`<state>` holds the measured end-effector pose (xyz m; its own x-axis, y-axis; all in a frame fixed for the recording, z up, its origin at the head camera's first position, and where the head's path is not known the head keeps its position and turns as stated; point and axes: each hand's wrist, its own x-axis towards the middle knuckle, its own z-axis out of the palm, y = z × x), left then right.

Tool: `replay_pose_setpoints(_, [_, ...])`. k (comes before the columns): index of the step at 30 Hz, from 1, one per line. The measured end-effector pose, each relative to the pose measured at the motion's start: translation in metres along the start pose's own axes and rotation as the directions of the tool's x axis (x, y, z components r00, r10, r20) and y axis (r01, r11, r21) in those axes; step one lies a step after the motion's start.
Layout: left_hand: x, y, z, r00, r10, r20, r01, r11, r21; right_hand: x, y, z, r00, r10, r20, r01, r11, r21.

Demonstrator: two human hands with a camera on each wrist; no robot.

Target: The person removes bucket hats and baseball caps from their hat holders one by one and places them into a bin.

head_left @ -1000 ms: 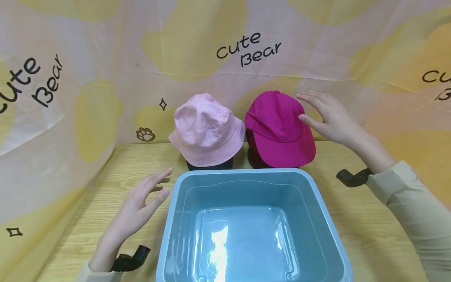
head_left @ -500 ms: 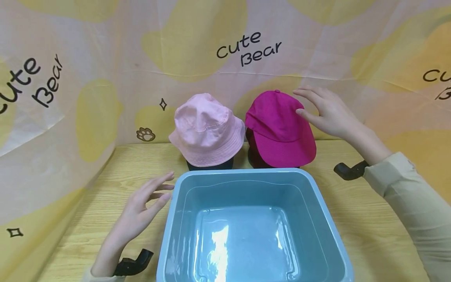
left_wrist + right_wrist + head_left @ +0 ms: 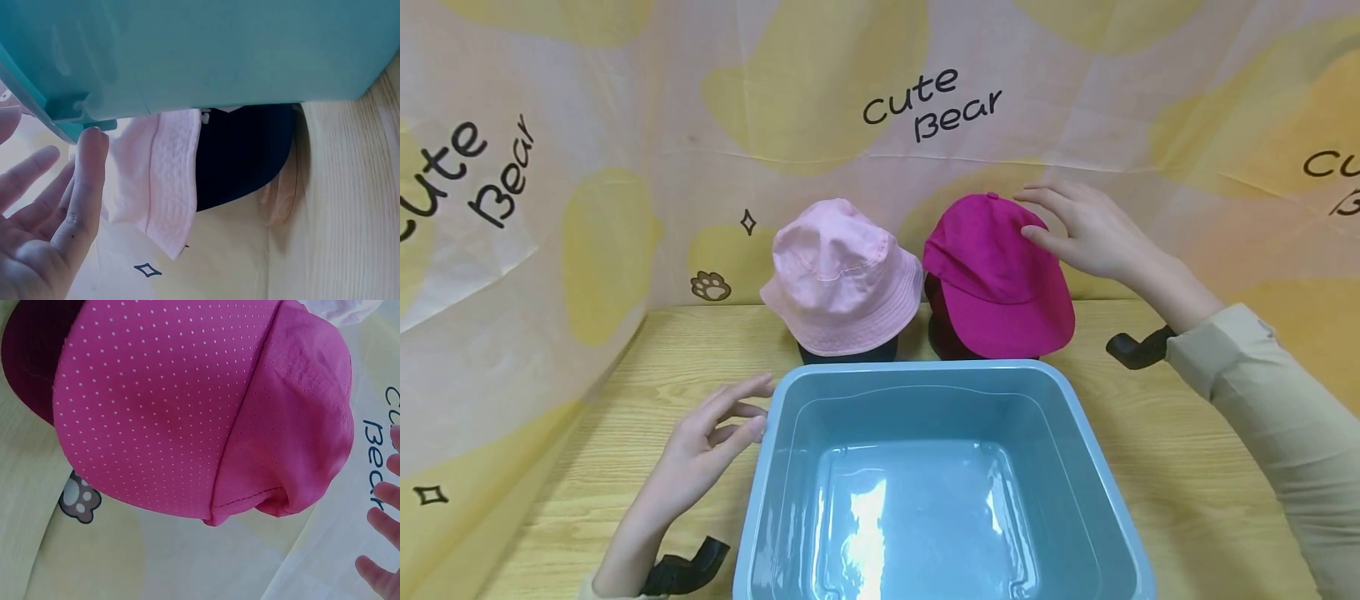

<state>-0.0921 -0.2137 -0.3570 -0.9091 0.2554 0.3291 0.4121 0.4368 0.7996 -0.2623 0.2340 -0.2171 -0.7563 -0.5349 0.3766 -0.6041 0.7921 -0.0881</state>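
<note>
A magenta baseball cap (image 3: 996, 267) with white pin dots on its brim sits at the back of the table, and a pink bucket hat (image 3: 842, 279) sits to its left. Beside the cap's crown hovers my right hand (image 3: 1090, 229), fingers spread and holding nothing; a gap shows between its fingers (image 3: 382, 524) and the cap in the right wrist view. A blue plastic tub (image 3: 925, 373) stands in front of both. My left hand (image 3: 696, 454) is at the tub's left rim, fingers slightly bent, fingertips at or very near the rim.
A navy brim-shaped piece (image 3: 244, 156) shows under the bucket hat, and a dark maroon piece (image 3: 947, 329) under the cap. Printed cloth (image 3: 805, 100) hangs behind and at the left of the wooden table (image 3: 602, 483). Black curved mounts are on both wrists.
My right hand has moved slightly left and up, closer over the cap. My left hand has moved a little right to the tub's rim. Hats and tub have stayed put.
</note>
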Motion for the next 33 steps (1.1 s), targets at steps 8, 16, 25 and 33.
replay_pose_setpoints(8, [-0.002,0.006,0.002,0.995,-0.103,0.017,0.104,0.993,-0.053,0.008,0.0,-0.001,1.0,0.011,0.015,-0.011,1.0,0.025])
replay_pose_setpoints(16, [-0.002,0.008,0.001,0.978,-0.203,0.057,0.209,0.967,-0.144,0.017,0.001,0.001,0.998,0.04,0.056,-0.043,0.998,0.049])
replay_pose_setpoints(25, [-0.004,0.006,-0.002,0.967,-0.213,0.139,0.24,0.945,-0.223,0.029,0.001,0.004,0.995,0.036,0.095,-0.04,0.998,0.042])
replay_pose_setpoints(33, [-0.006,0.007,-0.003,0.958,-0.2,0.207,0.245,0.944,-0.223,0.036,0.004,0.006,0.99,0.042,0.138,-0.048,0.998,0.042])
